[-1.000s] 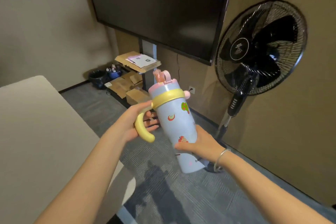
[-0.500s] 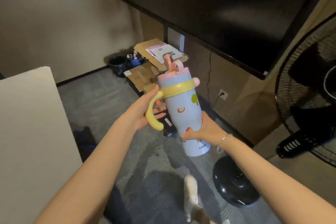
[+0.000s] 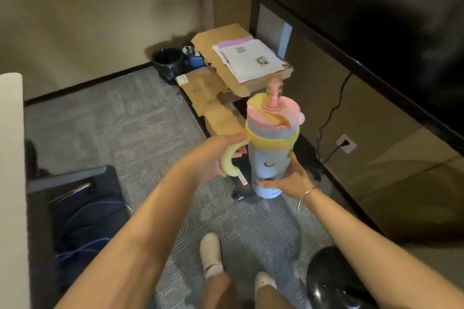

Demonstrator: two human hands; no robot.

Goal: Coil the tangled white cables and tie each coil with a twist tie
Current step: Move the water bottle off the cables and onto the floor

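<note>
- Cables, white ones, show nowhere in the head view; only blue cable (image 3: 85,226) lies looped on the dark floor at lower left, beside the bench (image 3: 11,183) edge.
- Left hand (image 3: 213,155): its grip is curled round the yellow handle (image 3: 229,160) of a bottle (image 3: 272,155), fingers passing through the loop.
- Right hand (image 3: 288,178): its grip wraps the lower part of the pale blue body, thumb across the front, fingers behind; a thin bracelet (image 3: 307,195) sits on the wrist.
- Bottle is held upright in the air between both hands, over grey carpet (image 3: 125,120), touching nothing else.
- Its lid (image 3: 273,115) is pink with a yellow band beneath and a pink spout on top; small coloured pictures dot the body. The top is motion-blurred.
- Behind: flattened cardboard (image 3: 221,57) with papers (image 3: 251,57) on it, a black bin (image 3: 167,60), a wall socket (image 3: 346,143) with a black cord.
- Below: two feet in white shoes (image 3: 211,253), and a round black base (image 3: 336,281) at lower right.
</note>
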